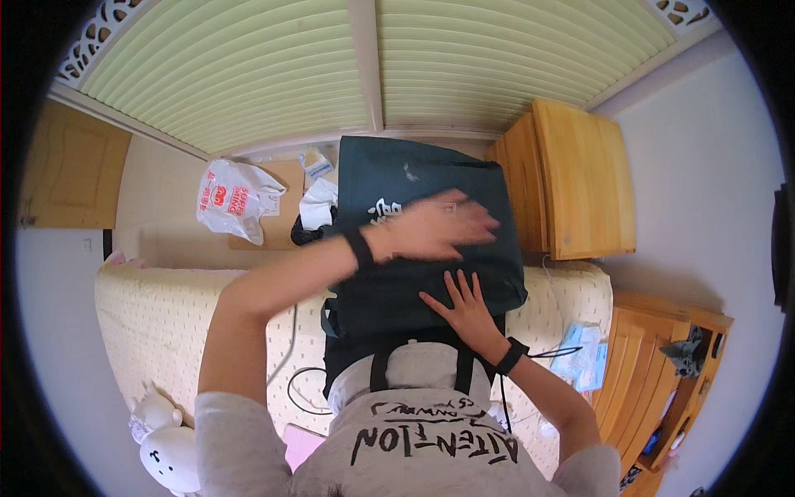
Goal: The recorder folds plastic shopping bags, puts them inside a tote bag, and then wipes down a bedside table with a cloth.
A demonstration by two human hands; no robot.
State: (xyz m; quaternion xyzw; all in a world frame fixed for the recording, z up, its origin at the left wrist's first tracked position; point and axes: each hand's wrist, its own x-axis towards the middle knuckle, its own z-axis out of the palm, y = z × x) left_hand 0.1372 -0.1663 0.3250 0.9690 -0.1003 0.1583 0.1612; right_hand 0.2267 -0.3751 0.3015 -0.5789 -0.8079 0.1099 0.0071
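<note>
A large dark green fabric bag (428, 180) with white printing lies before me, over my lap. My left hand (435, 227), blurred, is above or on the middle of the bag, fingers stretched to the right and nothing held. My right hand (466, 307) rests on the lower part of the bag with its fingers spread. Each wrist has a black band. One strap of the bag (331, 318) hangs at its lower left side. What is inside the bag is hidden.
I sit at a bed (174, 317). A wooden cabinet (584, 180) stands right of the bag, another (640, 366) lower right. A white plastic bag (233, 199) lies on cardboard (286, 180) at left. White plush toys (168, 456) and black cables (298, 373) are on the bed.
</note>
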